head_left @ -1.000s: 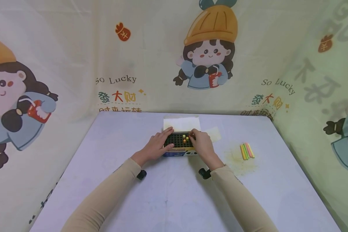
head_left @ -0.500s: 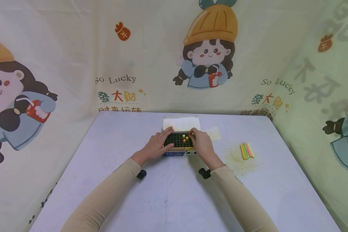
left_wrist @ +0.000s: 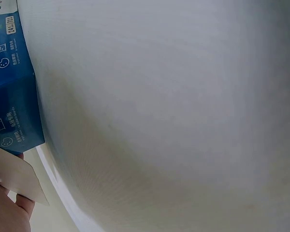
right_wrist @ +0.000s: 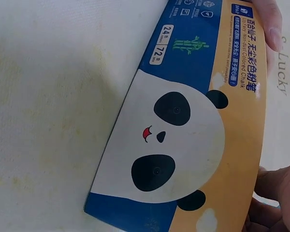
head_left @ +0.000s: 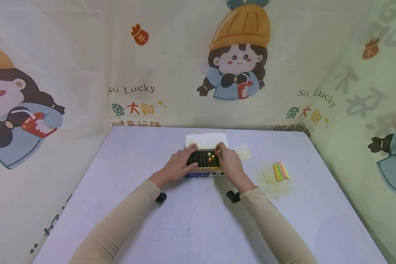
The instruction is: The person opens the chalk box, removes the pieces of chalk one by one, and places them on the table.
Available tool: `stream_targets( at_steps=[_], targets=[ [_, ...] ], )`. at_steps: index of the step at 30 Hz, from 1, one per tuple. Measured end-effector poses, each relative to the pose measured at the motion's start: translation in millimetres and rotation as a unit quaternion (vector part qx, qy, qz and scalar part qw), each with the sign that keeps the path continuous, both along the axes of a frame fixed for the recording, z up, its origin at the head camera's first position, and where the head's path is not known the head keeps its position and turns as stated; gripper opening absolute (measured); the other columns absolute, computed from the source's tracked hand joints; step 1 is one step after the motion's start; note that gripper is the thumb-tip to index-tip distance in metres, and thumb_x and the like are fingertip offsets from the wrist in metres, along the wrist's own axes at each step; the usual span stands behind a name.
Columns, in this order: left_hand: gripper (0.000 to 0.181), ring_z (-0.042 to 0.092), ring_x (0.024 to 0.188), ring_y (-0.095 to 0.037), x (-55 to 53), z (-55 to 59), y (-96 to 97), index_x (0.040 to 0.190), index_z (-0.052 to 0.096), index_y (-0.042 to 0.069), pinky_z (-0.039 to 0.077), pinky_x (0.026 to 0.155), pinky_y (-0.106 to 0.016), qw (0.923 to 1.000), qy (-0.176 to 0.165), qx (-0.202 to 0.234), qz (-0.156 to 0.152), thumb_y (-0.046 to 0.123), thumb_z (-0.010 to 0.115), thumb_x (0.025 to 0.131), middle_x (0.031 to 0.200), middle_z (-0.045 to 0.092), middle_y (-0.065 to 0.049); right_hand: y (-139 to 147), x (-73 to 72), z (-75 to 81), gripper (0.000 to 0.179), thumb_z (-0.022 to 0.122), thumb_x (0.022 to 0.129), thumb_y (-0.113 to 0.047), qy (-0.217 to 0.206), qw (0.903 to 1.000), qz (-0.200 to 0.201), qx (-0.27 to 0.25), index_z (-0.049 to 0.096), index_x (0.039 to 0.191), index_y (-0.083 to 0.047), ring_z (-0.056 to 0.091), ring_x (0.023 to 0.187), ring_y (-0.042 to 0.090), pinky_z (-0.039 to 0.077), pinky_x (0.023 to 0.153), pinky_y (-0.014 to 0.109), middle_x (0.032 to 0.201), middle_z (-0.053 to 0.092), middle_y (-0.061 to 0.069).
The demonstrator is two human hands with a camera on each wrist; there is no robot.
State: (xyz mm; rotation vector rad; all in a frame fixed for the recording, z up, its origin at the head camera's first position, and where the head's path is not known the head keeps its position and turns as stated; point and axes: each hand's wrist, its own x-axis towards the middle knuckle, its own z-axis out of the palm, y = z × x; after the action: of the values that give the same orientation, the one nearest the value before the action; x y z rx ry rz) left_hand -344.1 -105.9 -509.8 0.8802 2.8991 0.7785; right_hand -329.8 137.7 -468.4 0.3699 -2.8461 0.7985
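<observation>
A cardboard chalk box (head_left: 202, 172) with a panda on its front stands near the table's far edge, its lid folded back. Inside it shows a black holder (head_left: 199, 158) full of holes, where a few chalk sticks (head_left: 210, 160) stand upright toward the right. My left hand (head_left: 176, 165) holds the box at its left end, thumb on the front rim and fingers toward the back. At the right end, my right hand (head_left: 231, 163) pinches what looks like an orange chalk stick (head_left: 216, 154) over the holder, mostly hidden by the fingers. The right wrist view shows the panda front (right_wrist: 183, 135) close up.
Several yellow, green and pink chalk sticks (head_left: 281, 171) lie side by side at the right of the table, near yellowish chalk dust (head_left: 274, 189). Behind the box is its pale lid flap (head_left: 207, 140). A printed cloth (head_left: 178, 73) hangs behind the table.
The right hand's fingertips have risen slightly at the holder's right end. The left hand and the box stay in place.
</observation>
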Motion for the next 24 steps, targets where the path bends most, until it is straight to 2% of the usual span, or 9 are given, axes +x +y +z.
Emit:
stream_targets(
  at_steps=[8,14,17,21,24],
  targets=[
    [0.073,0.037,0.148,-0.036,-0.1,0.7,-0.5,0.168,0.017,0.026,0.033,0.112,-0.063,0.9999,-0.011,-0.001,0.002,0.054,0.046,0.108,0.175,0.011,0.008,0.0,-2.2,1.3,0.014,0.047,0.112,-0.021,0.002,1.0,0.003,0.009,0.049,0.123,-0.012,0.036,0.041,0.014,0.028,0.043,0.027,0.063,0.057,0.003],
    [0.074,0.037,0.148,-0.035,0.0,1.7,0.3,0.168,0.016,0.026,0.033,0.113,-0.062,0.9999,-0.01,-0.005,0.004,0.058,0.044,0.107,0.175,0.011,0.009,-0.2,-2.4,2.3,0.014,0.051,0.111,-0.02,0.008,0.9999,0.004,0.012,0.051,0.122,-0.011,0.035,0.04,0.013,0.028,0.042,0.026,0.059,0.055,0.003],
    [0.073,0.038,0.147,-0.035,-0.3,1.9,0.9,0.168,0.016,0.026,0.033,0.113,-0.062,0.9999,-0.009,-0.002,0.003,0.057,0.045,0.107,0.175,0.01,0.009,-0.8,-2.3,2.7,0.015,0.055,0.109,-0.018,-0.005,0.9999,-0.005,0.013,0.057,0.12,-0.009,0.041,0.042,0.013,0.032,0.043,0.026,0.065,0.062,0.006],
    [0.074,0.038,0.147,-0.036,-0.8,1.7,0.2,0.168,0.017,0.025,0.033,0.112,-0.062,1.0,-0.008,0.003,0.001,0.057,0.044,0.108,0.175,0.011,0.009,-2.3,-3.1,3.7,0.017,0.06,0.107,-0.018,-0.035,0.9989,-0.02,0.026,0.064,0.116,-0.005,0.054,0.051,0.013,0.041,0.048,0.025,0.083,0.073,0.011],
    [0.074,0.039,0.146,-0.036,-1.0,1.6,-0.6,0.168,0.017,0.025,0.033,0.112,-0.061,1.0,-0.008,0.004,0.0,0.057,0.044,0.107,0.175,0.012,0.008,-3.2,-3.5,4.5,0.019,0.062,0.106,-0.019,-0.043,0.9981,-0.024,0.037,0.066,0.117,-0.004,0.06,0.057,0.014,0.045,0.05,0.025,0.093,0.076,0.013]
  ],
)
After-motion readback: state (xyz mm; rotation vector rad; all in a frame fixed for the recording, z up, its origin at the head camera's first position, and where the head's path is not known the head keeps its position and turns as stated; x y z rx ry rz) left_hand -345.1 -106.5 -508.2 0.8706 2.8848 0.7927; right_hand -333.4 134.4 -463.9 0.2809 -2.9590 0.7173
